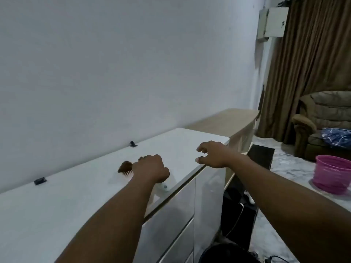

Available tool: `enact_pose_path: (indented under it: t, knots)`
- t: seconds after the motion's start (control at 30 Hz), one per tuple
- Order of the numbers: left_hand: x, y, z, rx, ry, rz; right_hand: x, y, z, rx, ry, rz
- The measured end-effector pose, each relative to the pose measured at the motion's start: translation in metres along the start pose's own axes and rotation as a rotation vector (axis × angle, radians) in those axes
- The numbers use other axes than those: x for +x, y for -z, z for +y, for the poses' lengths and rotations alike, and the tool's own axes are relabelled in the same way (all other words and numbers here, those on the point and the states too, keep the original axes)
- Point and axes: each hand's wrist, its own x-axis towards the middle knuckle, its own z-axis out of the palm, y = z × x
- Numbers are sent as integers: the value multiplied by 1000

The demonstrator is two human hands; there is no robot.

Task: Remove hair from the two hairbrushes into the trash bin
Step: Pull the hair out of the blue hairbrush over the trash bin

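Note:
A hairbrush (125,168) with a tuft of brown hair in its bristles lies on the white cabinet top (76,188). My left hand (151,168) is closed over the brush's handle, whose white end (163,186) sticks out below my wrist. My right hand (212,154) hovers over the cabinet's front right corner, fingers spread and curled, holding nothing. A pink plastic bin (331,174) stands on the floor at the right. I see only one brush.
Two small dark clips (40,180) (133,144) lie near the wall on the cabinet. A wooden sideboard (228,120) adjoins it on the far side. A black speaker box (239,211) stands on the floor below. An armchair (322,126) with blue cloth is at the right.

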Motion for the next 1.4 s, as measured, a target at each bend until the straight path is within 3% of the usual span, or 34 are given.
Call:
enact_pose_path:
  t: [0.17,0.47,0.87,1.2,1.4]
  knots:
    - [16,-21,-6,38,86,-16,25,-24,-7,9,2,-73]
    - [27,-32,3,-276,112,61,40,-41,8,10,-15,-89]
    - [-8,-17,97,-622,-191,135,-8,7,58,347,-207,172]
    - [-57,-81,160,-636,-430,-11,-83,-11,130,622,-419,382]
    - [-71,-122,174,-618,-483,-120,-107,-46,167,835,-555,376]
